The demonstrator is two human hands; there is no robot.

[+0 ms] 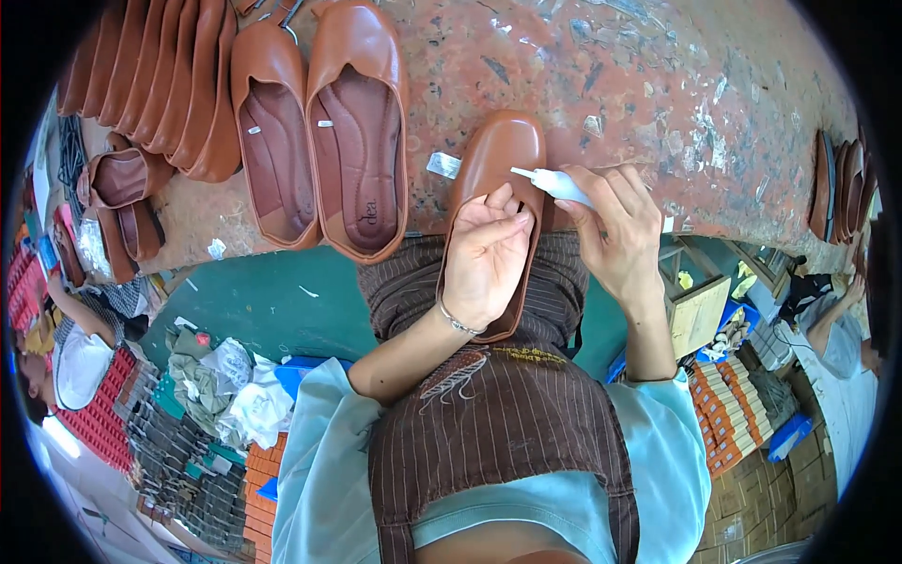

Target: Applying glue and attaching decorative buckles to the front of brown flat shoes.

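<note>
A brown slip-on shoe (505, 146) lies with its toe on the worn table and its heel reaching over my lap. My left hand (487, 261) rests over its opening, the fingers curled and gripping the vamp's edge; part of the grip is hidden. My right hand (622, 235) is closed on a small white squeeze bottle (567, 186) with a thin nozzle. The nozzle points left, at the shoe's upper close to my left fingertips. Whether the tip touches the leather I cannot tell. A small clear-and-white packet or scrap (443, 165) lies left of the toe.
Two finished-looking brown shoes (360, 141) stand side by side on the table (658, 113), left of my work. Beyond them is a row of nested brown shoes (174, 85). More shoes (841, 188) sit at the far right. Co-workers sit at both sides.
</note>
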